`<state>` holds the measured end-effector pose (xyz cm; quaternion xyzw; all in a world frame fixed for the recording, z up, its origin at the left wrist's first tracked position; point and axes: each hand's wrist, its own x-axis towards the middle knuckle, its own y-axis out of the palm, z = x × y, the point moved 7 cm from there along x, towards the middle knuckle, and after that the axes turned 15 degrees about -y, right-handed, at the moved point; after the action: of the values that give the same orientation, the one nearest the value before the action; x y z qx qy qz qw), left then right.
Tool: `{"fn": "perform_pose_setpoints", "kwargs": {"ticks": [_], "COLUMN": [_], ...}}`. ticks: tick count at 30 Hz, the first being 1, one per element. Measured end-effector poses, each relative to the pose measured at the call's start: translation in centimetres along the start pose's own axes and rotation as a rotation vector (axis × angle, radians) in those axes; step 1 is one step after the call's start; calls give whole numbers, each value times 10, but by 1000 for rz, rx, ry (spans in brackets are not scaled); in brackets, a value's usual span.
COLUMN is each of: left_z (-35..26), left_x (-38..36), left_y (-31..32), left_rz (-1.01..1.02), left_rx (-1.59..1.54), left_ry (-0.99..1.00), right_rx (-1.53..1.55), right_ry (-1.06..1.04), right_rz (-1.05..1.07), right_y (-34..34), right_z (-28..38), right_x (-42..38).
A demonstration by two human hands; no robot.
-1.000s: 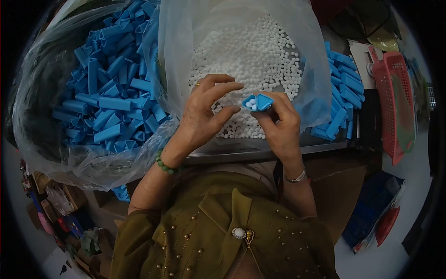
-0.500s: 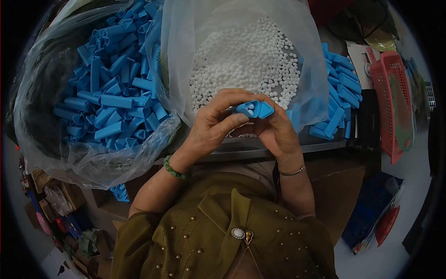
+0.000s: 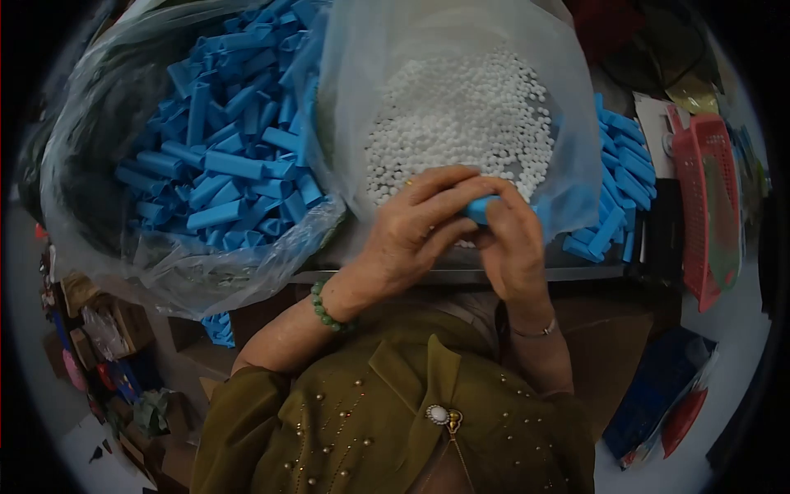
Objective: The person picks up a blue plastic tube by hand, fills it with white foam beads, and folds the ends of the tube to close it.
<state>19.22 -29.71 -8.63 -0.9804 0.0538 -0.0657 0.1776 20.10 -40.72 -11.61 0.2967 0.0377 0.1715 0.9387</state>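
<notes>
A small blue triangular tube [image 3: 477, 209] is between my two hands, mostly covered by fingers; whether its lid is closed cannot be seen. My left hand [image 3: 415, 222], with a green bead bracelet at the wrist, wraps round it from the left. From the right, my right hand [image 3: 514, 243] grips the same tube, fingertips bent over its end. Both hands are just above the near edge of a spread of small white balls [image 3: 461, 123] lying on a clear plastic sheet [image 3: 362, 49].
At the left, a clear plastic bag [image 3: 90, 239] holds many blue triangular tubes [image 3: 234, 165]. More blue tubes [image 3: 617, 181] are piled to the right, beside a pink basket [image 3: 699, 206]. The metal table edge [image 3: 576, 273] runs just in front of my body.
Half a second ago the tube's open end, with white balls inside and a triangular lid beside it, faced me. Now my fingers cover that end. The view has shifted slightly.
</notes>
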Motion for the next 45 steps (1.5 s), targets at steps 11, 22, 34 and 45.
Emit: {"fn": "perform_pose_setpoints", "kwargs": {"ticks": [11, 22, 34, 45], "left_z": [33, -25, 54, 56], "left_x": [-26, -12, -1, -2], "left_y": [-159, -104, 9, -3], "left_rz": [-262, -275, -140, 6], "left_rx": [1390, -243, -485, 581], "left_ry": [-128, -19, -181, -246], "right_rx": [-863, -772, -596, -1754], "right_ry": [-781, -367, -369, -178], "right_rz": [-631, 147, -256, 334], "right_y": [-181, -2, -33, -62], "right_z": [184, 42, -4, 17], "right_x": [-14, 2, -11, 13]}}
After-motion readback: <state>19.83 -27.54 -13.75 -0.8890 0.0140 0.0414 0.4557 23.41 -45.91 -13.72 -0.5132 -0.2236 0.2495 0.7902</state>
